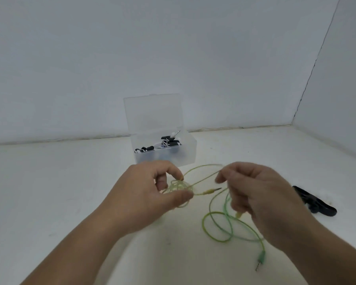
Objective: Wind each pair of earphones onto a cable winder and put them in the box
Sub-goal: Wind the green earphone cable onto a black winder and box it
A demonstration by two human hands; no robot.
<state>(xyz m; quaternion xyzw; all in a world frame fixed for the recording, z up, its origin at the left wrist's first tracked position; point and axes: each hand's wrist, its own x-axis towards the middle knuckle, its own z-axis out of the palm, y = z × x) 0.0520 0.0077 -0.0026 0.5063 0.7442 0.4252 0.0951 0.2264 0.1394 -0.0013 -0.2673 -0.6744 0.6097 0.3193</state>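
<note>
Currently earphones (pixel 216 214) span both hands: left hand (pixel 150 194) coil; right hand (pixel 255 192) strand.

Views: I am receiving one, from the head camera.

Position: it is sitting above and behind the hands, looking forward and down across the table (pixel 70 202).

Near field: it is framing the left hand (pixel 150 194) and right hand (pixel 261 194) close. Both forearms are entering from the bottom edge, and the cable (pixel 216 212) is running between them.

Middle field: it is holding the box (pixel 173 157) just past the hands, near centre, and the winder (pixel 321 207) just right of the right hand.

Far field: it is taking in the back wall (pixel 132 58) over the upper half, with a side wall (pixel 341 99) joining it at right.
</note>
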